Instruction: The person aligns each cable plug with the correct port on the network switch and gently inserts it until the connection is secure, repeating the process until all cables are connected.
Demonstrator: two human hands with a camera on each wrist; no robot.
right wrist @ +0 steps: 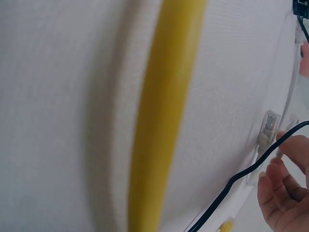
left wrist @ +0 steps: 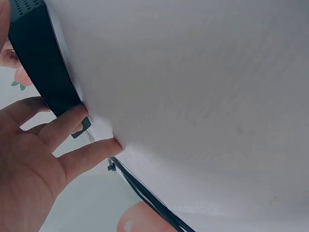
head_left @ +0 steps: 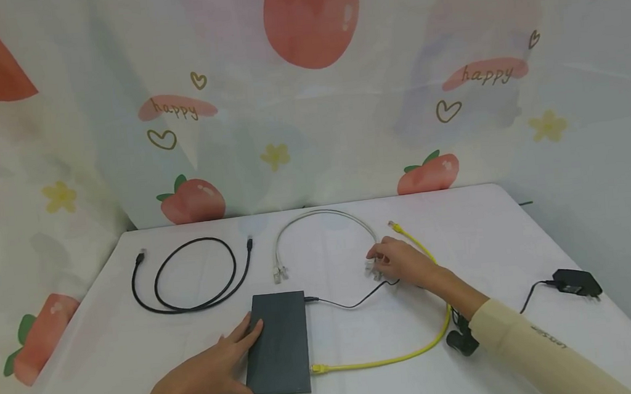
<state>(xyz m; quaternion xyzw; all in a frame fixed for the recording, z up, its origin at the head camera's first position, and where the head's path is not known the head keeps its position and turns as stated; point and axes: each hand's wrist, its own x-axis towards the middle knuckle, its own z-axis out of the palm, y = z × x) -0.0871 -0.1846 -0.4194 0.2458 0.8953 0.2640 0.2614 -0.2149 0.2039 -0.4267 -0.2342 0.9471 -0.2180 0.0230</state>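
My left hand [head_left: 217, 365] rests against the left side of a flat black box [head_left: 279, 345], fingers spread, fingertips on its edge and the thumb by its near corner. In the left wrist view the box's vented end [left wrist: 26, 10] shows. My right hand [head_left: 404, 261] pinches a pair of light grey network cables [head_left: 322, 212] near their right ends, thumb and forefinger together. A clear plug [right wrist: 269, 126] shows beside those fingertips in the right wrist view. A thin black power cord [head_left: 346, 308] and a yellow network cable [head_left: 384, 363] run from the box's right side.
A coiled black network cable [head_left: 202, 239] lies at the back left of the white table. The black power adapter [head_left: 575, 281] sits near the right edge. A dark object [head_left: 461, 341] lies beside the right sleeve [head_left: 527, 341]. Printed cloth [head_left: 321, 128] hangs behind.
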